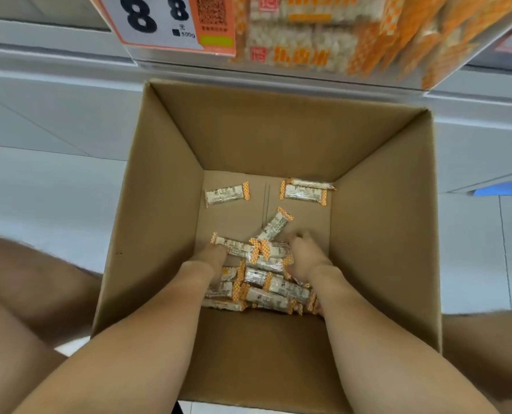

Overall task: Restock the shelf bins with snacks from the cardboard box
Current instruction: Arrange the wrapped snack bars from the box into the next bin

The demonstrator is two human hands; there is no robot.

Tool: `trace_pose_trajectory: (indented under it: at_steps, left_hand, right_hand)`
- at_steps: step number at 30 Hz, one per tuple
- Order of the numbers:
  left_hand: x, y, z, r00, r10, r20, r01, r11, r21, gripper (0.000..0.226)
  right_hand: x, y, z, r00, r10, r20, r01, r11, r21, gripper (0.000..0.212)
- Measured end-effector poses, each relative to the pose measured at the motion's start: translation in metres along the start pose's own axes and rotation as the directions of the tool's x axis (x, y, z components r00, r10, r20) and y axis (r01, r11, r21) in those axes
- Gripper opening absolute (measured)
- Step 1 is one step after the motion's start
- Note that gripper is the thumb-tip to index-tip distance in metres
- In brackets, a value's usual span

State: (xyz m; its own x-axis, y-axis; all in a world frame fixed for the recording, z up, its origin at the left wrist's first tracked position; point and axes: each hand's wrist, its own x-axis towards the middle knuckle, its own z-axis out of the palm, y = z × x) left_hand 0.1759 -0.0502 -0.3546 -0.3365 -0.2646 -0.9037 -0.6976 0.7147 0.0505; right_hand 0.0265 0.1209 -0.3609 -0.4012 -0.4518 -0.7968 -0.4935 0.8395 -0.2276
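Both hands reach deep into the open brown cardboard box [380,234].
The left hand [211,255] and right hand [304,255] flank the pile of white, orange-ended wrapped snack bars [266,282] at the box floor's 6 o'clock; I cannot tell either grip's state.

Brown cardboard box [377,234]; white snacks [263,282], orange-checked ends; orange price tag [165,22].
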Motion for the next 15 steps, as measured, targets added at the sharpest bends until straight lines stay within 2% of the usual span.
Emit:
trace_pose_trajectory:
  at_steps: [4,6,8,11,13,15]
  left_hand:
    - [0.003,0.0,0.012,1.0,-0.005,0.012,0.004,0.997,0.071,0.071]
    - [0.003,-0.001,0.011,1.0,0.026,0.006,-0.026,0.999,0.024,0.063]
    - [0.004,-0.002,0.004,0.995,0.072,-0.066,-0.074,0.997,-0.038,0.05]
    - [-0.005,0.001,-0.01,0.975,0.099,-0.198,-0.118,0.989,-0.089,0.058]
    - [-0.013,0.004,-0.018,0.964,0.12,-0.239,-0.145,0.986,-0.087,0.054]
    - [-0.021,0.007,-0.022,0.969,0.133,-0.207,-0.165,0.975,-0.147,0.054]
  right_hand:
    - [0.005,0.004,-0.001,0.998,0.01,-0.06,-0.002,0.993,0.117,0.063]
    - [0.006,0.004,-0.001,0.998,0.005,-0.058,0.007,0.978,0.208,0.064]
    - [0.007,0.002,-0.003,1.0,0.008,-0.024,-0.001,0.952,0.306,0.059]
    - [0.006,-0.001,-0.013,0.999,0.005,-0.035,0.014,0.852,0.523,0.039]
    - [-0.002,-0.004,-0.026,0.997,-0.024,-0.077,0.067,0.781,0.621,0.029]
    - [-0.013,-0.006,-0.038,0.991,-0.044,-0.13,0.118,0.755,0.645,0.034]
